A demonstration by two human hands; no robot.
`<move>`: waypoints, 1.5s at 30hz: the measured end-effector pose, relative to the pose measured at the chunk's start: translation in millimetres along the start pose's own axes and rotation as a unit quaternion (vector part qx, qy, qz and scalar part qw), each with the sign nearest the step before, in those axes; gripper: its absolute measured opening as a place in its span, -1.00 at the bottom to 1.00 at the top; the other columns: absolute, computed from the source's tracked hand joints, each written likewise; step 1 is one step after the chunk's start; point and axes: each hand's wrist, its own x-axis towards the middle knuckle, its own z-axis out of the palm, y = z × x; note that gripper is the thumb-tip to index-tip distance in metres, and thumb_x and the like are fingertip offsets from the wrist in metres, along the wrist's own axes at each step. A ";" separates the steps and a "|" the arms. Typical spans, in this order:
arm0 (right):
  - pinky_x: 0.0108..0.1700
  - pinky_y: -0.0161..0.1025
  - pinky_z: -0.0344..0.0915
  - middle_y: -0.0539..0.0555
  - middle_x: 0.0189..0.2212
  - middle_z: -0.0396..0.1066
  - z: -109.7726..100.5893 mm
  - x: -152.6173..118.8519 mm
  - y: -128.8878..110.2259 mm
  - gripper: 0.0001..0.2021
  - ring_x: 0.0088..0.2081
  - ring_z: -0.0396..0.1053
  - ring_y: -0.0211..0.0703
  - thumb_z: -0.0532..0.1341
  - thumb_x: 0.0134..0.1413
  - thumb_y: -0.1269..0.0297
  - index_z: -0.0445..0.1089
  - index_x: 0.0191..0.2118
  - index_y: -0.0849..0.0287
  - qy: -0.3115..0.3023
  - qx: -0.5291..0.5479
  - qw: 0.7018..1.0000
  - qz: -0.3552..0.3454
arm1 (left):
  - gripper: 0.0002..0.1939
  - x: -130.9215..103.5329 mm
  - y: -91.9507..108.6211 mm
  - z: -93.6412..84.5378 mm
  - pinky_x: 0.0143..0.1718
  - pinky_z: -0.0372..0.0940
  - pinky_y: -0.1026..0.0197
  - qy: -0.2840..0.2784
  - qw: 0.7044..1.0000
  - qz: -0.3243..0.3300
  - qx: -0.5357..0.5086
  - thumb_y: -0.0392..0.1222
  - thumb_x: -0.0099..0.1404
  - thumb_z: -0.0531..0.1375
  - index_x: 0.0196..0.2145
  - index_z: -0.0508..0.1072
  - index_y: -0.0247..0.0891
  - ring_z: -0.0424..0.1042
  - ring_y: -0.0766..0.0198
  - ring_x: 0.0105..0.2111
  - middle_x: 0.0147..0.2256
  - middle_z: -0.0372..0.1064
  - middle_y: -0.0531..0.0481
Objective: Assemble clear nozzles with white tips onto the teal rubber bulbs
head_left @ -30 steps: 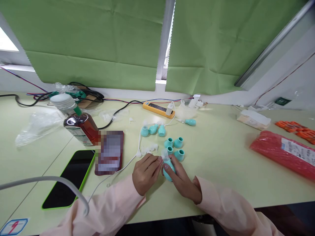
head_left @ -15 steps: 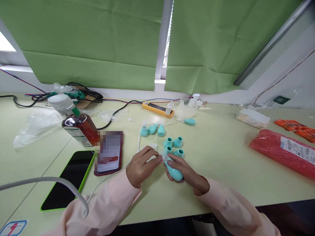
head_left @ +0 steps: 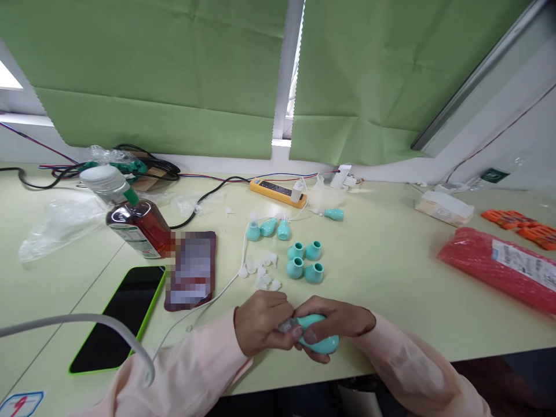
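My right hand is wrapped round a teal bulb near the table's front edge. At the bulb's left end, my left hand pinches a clear plastic tip. Beyond my hands stand several open teal cups. Small translucent white pieces lie scattered to their left. Farther back, more teal bulbs with clear tips sit in a row, and a single teal bulb lies to the right of them.
At the left are a black phone with green edge, a red-cased phone and a brown bottle. A white cable passes my left arm. A power strip lies behind; a red package is at the right.
Both hands have moved down toward the table's front edge with the bulb and its clear tip. The small white pieces behind my left hand are now uncovered.
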 end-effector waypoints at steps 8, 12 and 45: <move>-0.50 -0.42 0.13 -0.03 -0.60 0.18 -2.4 -3.9 -6.7 -0.71 -0.56 0.18 -0.41 0.13 -0.07 0.16 0.25 -0.34 0.34 -0.108 -0.058 0.992 0.010 | -0.54 2.7 12.8 -2.2 -0.73 -0.19 0.35 -0.133 0.889 -0.247 -0.363 0.06 0.16 -0.08 -0.73 0.10 -0.31 -0.11 0.51 -0.74 -0.77 -0.03 0.13; -0.47 -0.42 0.15 -0.03 -0.59 0.21 -6.2 -8.3 -16.3 -0.76 -0.55 0.18 -0.39 0.17 -0.11 0.22 0.27 -0.36 0.32 -0.121 -0.257 0.959 -0.023 | -0.48 4.6 12.8 0.4 -0.79 -0.23 0.35 -0.113 0.767 -0.298 -0.557 0.16 0.08 -0.04 -0.81 0.03 -0.27 -0.14 0.52 -0.82 -0.85 -0.11 0.16; -0.52 -0.33 0.22 0.04 -0.52 0.35 -3.2 1.4 -11.8 -0.77 -0.53 0.27 -0.28 0.28 -0.25 0.31 0.41 -0.33 0.12 0.399 -0.457 0.701 -0.374 | -0.60 2.9 -5.9 -11.4 -0.60 0.25 0.29 0.098 0.749 -0.436 -0.489 -0.24 -0.07 0.25 -0.24 0.37 -0.48 0.34 0.31 -0.57 -0.58 0.36 -0.05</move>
